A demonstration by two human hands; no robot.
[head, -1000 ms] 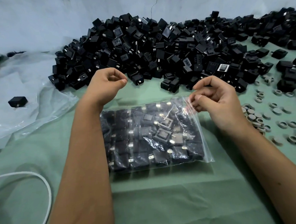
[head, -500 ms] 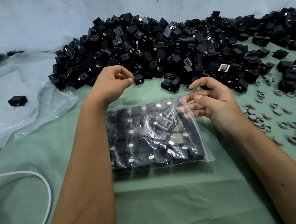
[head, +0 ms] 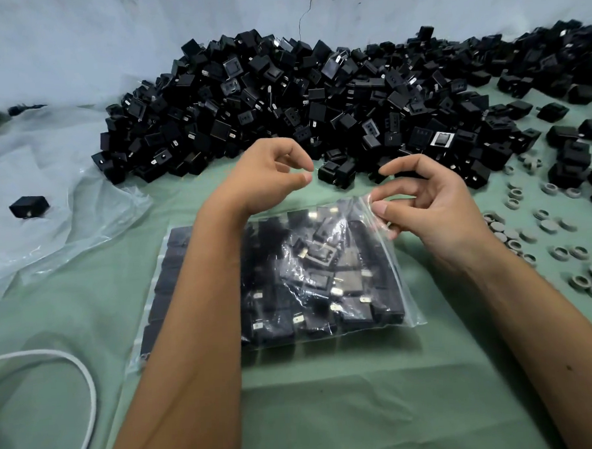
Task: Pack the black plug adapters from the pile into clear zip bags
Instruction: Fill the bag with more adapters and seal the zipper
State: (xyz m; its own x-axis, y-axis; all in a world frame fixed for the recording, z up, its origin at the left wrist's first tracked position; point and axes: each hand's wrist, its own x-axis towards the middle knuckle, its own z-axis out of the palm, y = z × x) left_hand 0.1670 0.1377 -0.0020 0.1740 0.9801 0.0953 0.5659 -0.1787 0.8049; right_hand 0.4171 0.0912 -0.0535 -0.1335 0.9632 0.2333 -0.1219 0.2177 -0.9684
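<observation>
A large pile of black plug adapters (head: 315,103) lies against the wall at the back. In front of it a clear zip bag (head: 325,291) filled with adapters lies flat on the green cloth (head: 332,411). My left forearm crosses over its left part. My right hand (head: 434,206) pinches the bag's far right corner between thumb and index finger and lifts it a little. My left hand (head: 265,181) hovers over the bag's far edge with curled fingers, thumb and index tips close together. Nothing shows between them.
A crumpled clear plastic sheet (head: 47,220) spreads at the left with a single adapter (head: 29,206) on it. A white cable (head: 87,389) loops at the lower left. Several grey rings (head: 545,228) and loose adapters are scattered at the right.
My left hand has moved right along the bag's far edge toward my right hand. My right hand's fingers have opened somewhat while still pinching the bag corner.
</observation>
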